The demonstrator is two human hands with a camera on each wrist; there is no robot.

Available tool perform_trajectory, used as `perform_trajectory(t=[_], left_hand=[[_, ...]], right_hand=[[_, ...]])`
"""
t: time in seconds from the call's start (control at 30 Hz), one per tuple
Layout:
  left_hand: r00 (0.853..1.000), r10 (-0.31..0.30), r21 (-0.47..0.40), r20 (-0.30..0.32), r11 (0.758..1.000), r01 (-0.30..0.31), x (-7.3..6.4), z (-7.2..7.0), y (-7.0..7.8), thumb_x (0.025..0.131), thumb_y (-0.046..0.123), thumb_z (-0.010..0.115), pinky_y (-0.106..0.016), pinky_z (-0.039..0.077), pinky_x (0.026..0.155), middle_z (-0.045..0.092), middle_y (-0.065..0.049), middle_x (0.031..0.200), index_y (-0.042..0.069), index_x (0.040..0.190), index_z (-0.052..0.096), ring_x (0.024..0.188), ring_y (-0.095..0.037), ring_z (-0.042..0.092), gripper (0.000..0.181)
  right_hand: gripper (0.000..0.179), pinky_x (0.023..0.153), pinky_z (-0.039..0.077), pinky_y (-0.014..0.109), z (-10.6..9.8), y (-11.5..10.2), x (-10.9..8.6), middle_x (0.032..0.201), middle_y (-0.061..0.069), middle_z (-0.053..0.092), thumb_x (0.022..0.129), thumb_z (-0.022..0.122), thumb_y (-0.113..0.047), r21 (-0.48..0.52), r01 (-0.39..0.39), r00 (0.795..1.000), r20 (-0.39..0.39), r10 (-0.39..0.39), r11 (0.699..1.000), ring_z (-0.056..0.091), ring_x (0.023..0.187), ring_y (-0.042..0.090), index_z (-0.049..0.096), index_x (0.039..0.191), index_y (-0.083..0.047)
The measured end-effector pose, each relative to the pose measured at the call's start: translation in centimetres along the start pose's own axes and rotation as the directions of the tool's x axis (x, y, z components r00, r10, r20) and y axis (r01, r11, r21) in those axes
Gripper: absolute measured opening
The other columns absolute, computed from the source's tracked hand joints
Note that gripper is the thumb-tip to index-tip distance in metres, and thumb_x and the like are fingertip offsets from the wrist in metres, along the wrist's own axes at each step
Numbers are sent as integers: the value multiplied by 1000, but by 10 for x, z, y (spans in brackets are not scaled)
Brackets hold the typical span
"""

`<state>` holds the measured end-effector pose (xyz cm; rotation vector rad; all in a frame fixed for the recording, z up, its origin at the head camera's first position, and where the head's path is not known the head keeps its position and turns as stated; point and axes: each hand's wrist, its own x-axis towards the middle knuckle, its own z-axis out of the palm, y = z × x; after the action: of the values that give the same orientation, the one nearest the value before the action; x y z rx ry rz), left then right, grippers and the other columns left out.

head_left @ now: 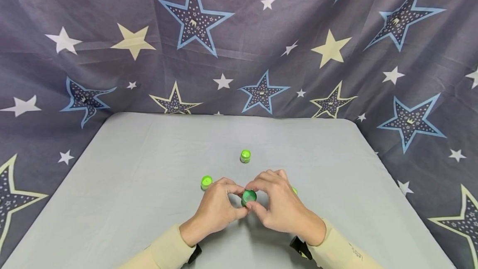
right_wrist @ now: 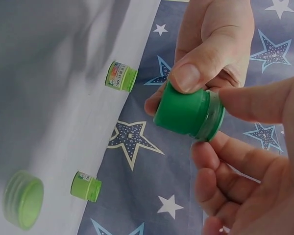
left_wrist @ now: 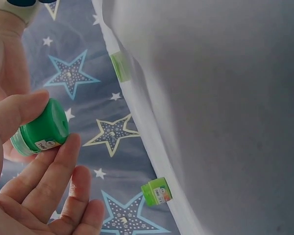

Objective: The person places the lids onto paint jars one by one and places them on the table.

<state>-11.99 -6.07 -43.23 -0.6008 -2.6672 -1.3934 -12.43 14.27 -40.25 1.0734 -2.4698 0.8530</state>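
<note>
Both hands hold a small dark green jar [head_left: 249, 197] with a clear ridged rim, low over the table's near side. My left hand [head_left: 218, 206] pinches it between thumb and fingers; in the left wrist view the thumb lies on the green part of the jar [left_wrist: 55, 125], which bears a small white label. From the other side my right hand [head_left: 281, 202] grips it; in the right wrist view its thumb and fingertips are at the clear rim of the jar [right_wrist: 211, 116]. Fingers cover part of the jar.
One light green jar [head_left: 245, 156] stands farther back on the grey table [head_left: 157, 152]. Another light green jar [head_left: 206, 182] stands beside my left hand. A light green round piece [right_wrist: 23, 199] lies near my right hand, mostly hidden in the head view. A star-patterned cloth hangs behind.
</note>
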Motion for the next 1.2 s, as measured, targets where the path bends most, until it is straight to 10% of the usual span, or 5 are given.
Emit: perform_trajectory(t=[1.2], left_hand=[[1000, -22, 6, -10, 1000, 22, -2, 4, 0, 70, 16, 94, -32, 51, 82, 65, 15, 91, 19, 94, 82, 92, -7, 61, 27]], right_hand=[[50, 72, 28, 30, 9, 4, -3, 70, -11, 49, 73, 87, -57, -111, -77, 991, -115, 64, 991, 42, 68, 5, 57, 77, -18]])
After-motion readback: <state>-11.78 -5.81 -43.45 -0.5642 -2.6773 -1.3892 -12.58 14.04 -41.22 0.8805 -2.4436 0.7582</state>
